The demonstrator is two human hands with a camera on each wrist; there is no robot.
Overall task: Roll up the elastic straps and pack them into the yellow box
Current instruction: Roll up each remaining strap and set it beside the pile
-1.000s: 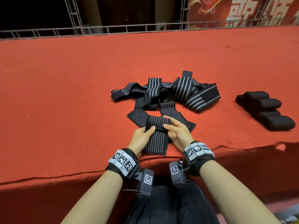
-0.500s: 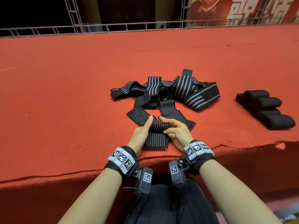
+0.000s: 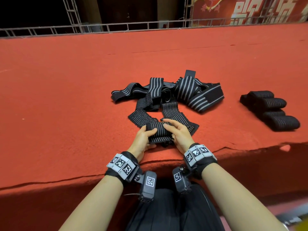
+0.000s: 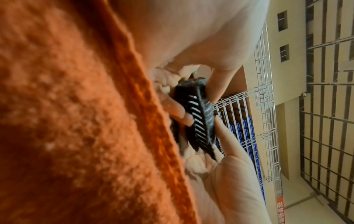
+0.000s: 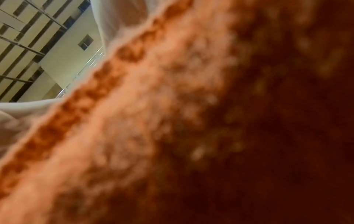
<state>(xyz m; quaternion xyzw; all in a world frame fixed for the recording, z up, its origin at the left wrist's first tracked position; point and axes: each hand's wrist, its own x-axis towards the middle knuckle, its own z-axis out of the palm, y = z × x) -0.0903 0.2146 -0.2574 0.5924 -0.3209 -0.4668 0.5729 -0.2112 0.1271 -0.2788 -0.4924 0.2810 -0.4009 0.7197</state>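
While finished rolls (image 3: 273, 110) lie right of the loose pile (image 3: 168, 95), both hands (image 3: 143, 139) (image 3: 180, 134) curl around a half-rolled strap (image 3: 158, 132); no yellow box visible.

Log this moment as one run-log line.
step: rolling strap | left hand: grips roll | right hand: grips roll | rolled straps: on carpet | yellow box: unseen

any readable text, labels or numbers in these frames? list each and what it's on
Red banner, head view: large pale characters, cut off by the frame edge, not readable.
Vertical red sign, left wrist view: pale characters, too blurred to read.
Wristband tags and camera tags: square black-and-white codes, no words.
Straps: stripes only, no text.
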